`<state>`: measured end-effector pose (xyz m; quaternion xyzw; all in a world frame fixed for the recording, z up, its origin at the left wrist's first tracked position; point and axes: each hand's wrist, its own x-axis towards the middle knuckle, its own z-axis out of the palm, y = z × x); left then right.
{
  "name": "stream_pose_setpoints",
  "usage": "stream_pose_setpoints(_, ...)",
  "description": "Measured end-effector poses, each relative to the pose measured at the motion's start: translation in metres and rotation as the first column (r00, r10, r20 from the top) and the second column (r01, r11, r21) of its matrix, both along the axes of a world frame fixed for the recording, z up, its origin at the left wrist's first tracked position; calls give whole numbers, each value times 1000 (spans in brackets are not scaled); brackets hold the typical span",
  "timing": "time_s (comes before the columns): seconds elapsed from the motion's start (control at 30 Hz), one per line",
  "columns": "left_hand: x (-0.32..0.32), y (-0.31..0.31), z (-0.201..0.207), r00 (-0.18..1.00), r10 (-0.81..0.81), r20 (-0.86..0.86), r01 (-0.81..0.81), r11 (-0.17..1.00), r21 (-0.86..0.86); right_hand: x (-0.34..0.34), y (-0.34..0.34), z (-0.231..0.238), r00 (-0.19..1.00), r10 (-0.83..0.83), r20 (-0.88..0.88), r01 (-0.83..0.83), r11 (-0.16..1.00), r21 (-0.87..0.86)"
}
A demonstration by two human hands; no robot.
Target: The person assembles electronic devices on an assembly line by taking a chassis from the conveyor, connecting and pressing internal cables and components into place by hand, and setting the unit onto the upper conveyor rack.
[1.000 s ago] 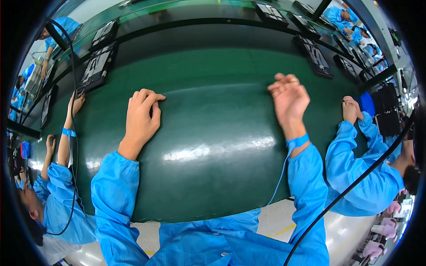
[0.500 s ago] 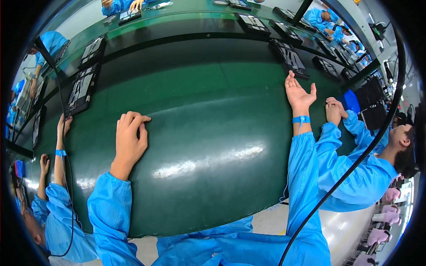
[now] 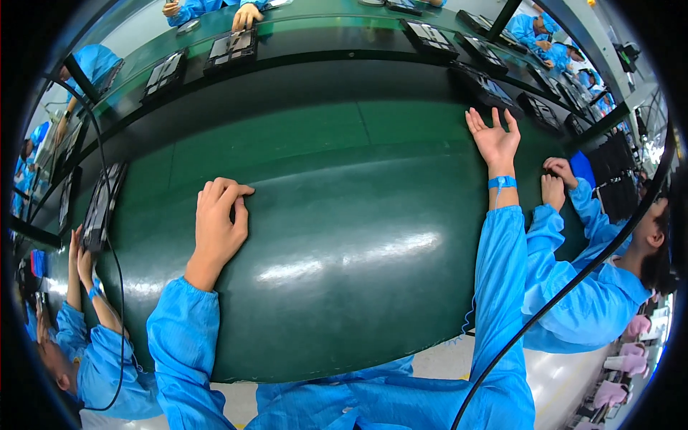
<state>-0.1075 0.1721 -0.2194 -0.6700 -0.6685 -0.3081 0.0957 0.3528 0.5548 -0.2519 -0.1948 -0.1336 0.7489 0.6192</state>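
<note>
My left hand rests on the green tabletop, loosely curled, with a gap between thumb and forefinger and nothing in it. My right hand is raised palm up at the right, its fingers spread and empty. A blue wrist strap with a thin coiled cord circles that wrist. Just beyond the right fingertips, a black rectangular unit with grey panels lies slanted at the shelf edge. Whether the fingers touch it I cannot tell.
At the left, a co-worker's hands touch a black unit. Across the dark shelf, another person's hand is on a grey-panelled unit. A neighbour's hands are at my right. A black cable hangs across the view.
The view has shifted slightly. The left co-worker has drawn a unit nearer. The unit across has come onto the shelf. The unit by my right hand is tilted more, and that hand's fingers have spread.
</note>
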Motion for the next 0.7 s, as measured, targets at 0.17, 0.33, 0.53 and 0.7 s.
stream_pose_setpoints(0.17, 3, 7, 0, 999, -32, 15, 32, 999, 18, 34, 19, -16, 972, -21, -235, 35, 998, 57)
stream_pose_setpoints(0.33, -2, 5, -2, 999, -44, 16, 43, 998, 43, 37, 11, -13, 992, -20, -127, 33, 994, 102)
stream_pose_setpoints(0.53, -1, 4, -6, 998, -53, 40, 50, 997, 65, -11, -50, -10, 982, 181, 53, -188, 965, 180)
stream_pose_setpoints(0.7, -8, -2, -11, 998, -66, 25, 65, 996, 56, -94, -181, 3, 864, 365, 345, -454, 863, 222)
